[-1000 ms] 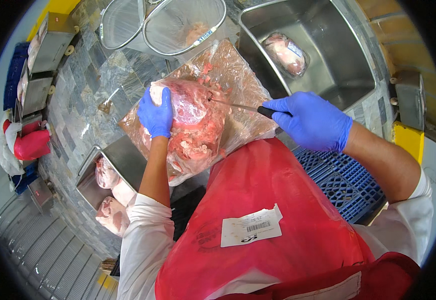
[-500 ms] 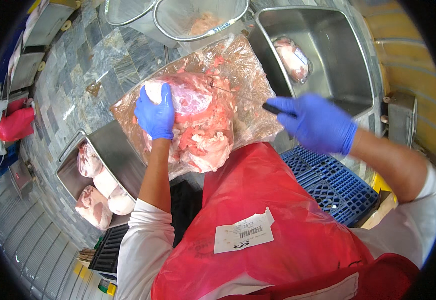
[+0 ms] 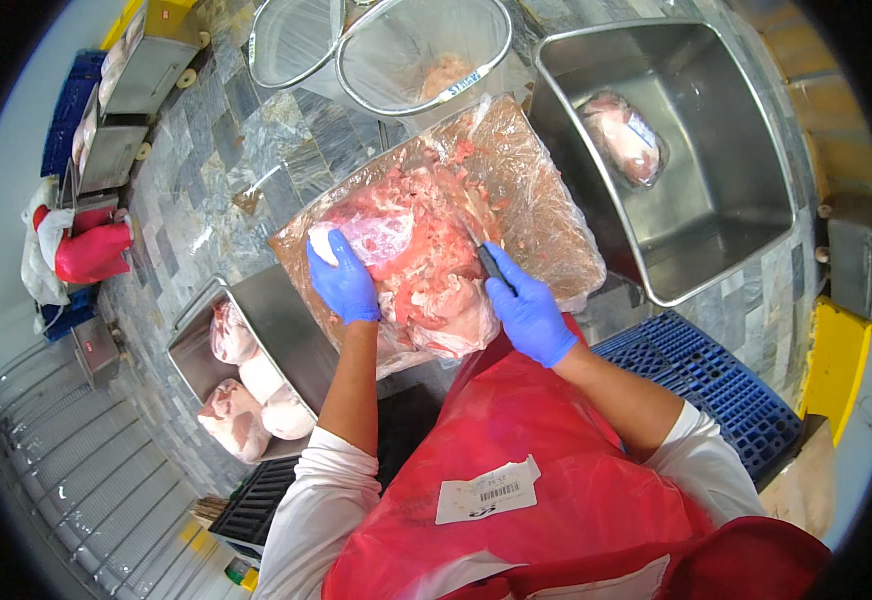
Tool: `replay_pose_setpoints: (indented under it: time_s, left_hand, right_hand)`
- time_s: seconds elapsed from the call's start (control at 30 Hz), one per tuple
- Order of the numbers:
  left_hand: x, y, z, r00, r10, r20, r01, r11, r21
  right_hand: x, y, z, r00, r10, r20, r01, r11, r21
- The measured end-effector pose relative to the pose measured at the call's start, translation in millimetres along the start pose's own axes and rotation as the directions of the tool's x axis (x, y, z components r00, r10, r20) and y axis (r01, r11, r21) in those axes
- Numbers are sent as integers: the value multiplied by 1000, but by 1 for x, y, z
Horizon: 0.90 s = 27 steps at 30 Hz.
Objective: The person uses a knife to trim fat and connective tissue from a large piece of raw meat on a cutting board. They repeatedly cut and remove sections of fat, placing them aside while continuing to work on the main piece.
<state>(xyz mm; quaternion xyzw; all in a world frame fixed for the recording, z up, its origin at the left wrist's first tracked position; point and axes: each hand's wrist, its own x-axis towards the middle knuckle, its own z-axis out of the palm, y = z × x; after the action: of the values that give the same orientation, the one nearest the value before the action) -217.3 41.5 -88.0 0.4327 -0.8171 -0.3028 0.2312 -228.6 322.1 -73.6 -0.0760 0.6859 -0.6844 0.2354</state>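
Observation:
A pile of raw pink and red meat (image 3: 421, 245) with pale fat lies on a cardboard box top (image 3: 554, 215) covered in clear plastic. My left hand (image 3: 345, 285), in a blue glove, is wrapped round the whitish end of a piece of meat (image 3: 371, 240) at the pile's left side. In my right hand (image 3: 533, 317), also blue-gloved, is a knife (image 3: 493, 265) with a black handle. Its thin blade points away from me and reaches the right side of the meat; whether the tip is in the flesh cannot be made out.
At the right stands a deep steel tub (image 3: 721, 170) holding one wrapped piece of meat (image 3: 623, 140). A steel bin (image 3: 286, 290) with several meat pieces is at the left. Plastic-lined containers (image 3: 496, 65) stand beyond the box, a blue pallet (image 3: 701, 375) below right. A person in red (image 3: 91, 248) is far left.
My right hand has brought the knife leftward from the right side to the meat. My left hand stays on the meat's end. The whole view has shifted slightly.

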Motion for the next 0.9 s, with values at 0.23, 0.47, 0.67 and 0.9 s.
replay_pose_setpoints:
  time_s: [0.23, 0.47, 0.67, 0.9]
  left_hand:
    - [3, -17, 0, 995, -46, 89, 59, 988, -146]
    - [9, -18, -3, 984, -19, 176, 44, 989, -143]
    - [11, -11, -2, 985, 40, 168, -32, 998, -49]
    - [15, -14, 1, 978, 43, 204, -22, 994, -106]
  right_hand:
    - [-21, -59, -75, 862, 448, 235, -478, 874, 86]
    - [-29, -114, -123, 952, 244, 184, -165, 917, -362]
    - [-3, -166, -138, 948, 221, 229, 13, 692, -722]
    - [9, -168, -140, 968, 52, 247, 151, 665, -731]
